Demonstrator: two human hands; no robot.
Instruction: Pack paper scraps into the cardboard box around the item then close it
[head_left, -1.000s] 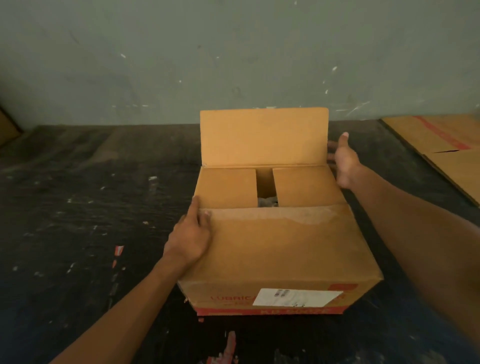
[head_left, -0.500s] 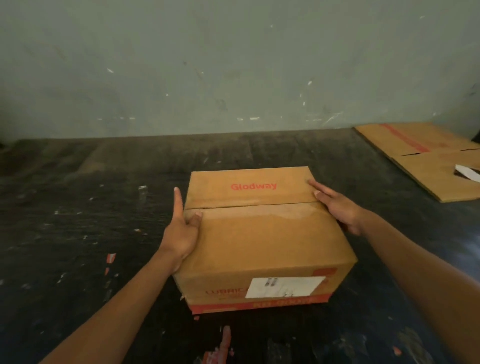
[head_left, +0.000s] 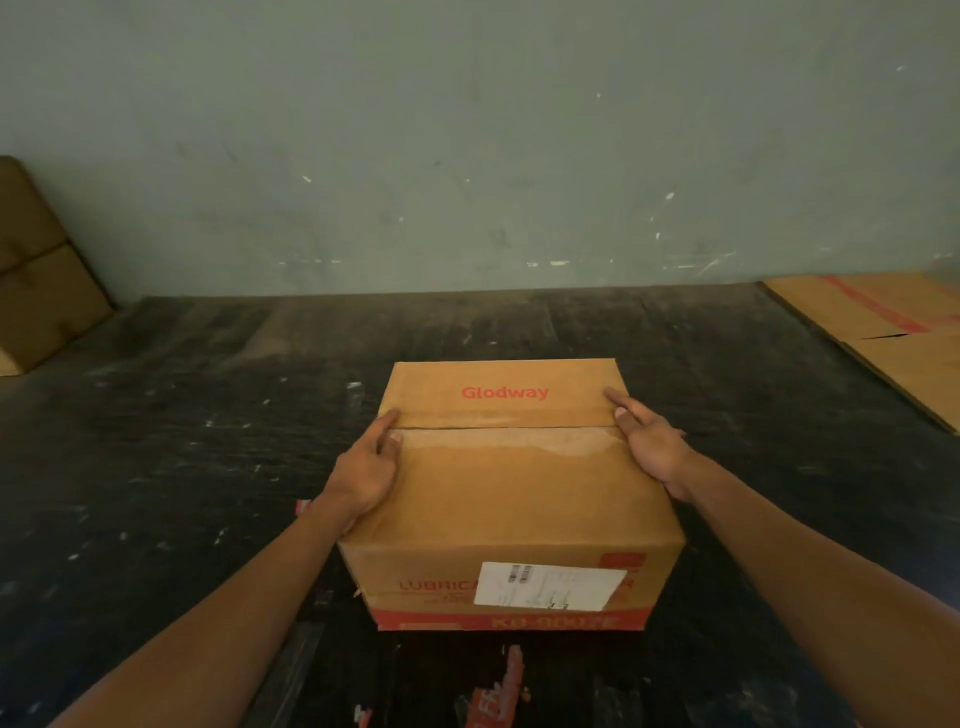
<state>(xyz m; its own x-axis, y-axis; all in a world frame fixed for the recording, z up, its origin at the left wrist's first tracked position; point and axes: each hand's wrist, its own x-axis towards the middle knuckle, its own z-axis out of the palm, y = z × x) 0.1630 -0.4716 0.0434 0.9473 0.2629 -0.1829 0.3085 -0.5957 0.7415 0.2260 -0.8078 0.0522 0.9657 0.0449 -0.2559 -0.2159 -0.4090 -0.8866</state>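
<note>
A brown cardboard box (head_left: 511, 499) stands on the dark floor with both top flaps down and meeting at a seam. The far flap reads "Glodway" in red. A white label and red print show on its near side. My left hand (head_left: 363, 475) lies flat on the box's left top edge, fingers reaching to the seam. My right hand (head_left: 652, 447) rests flat on the right top edge, fingertips at the seam. Neither hand grips anything. The item and paper scraps are hidden inside.
A flattened cardboard sheet (head_left: 893, 332) with red tape lies at the right against the wall. Another cardboard piece (head_left: 41, 270) leans at the far left. Red scraps (head_left: 498, 691) lie on the dark floor (head_left: 182, 467) near me. A grey-green wall stands behind.
The far flap, upright a second ago, has been folded down over the inner flaps. My right hand came from behind the flap onto the top; my left hand slid to the seam.
</note>
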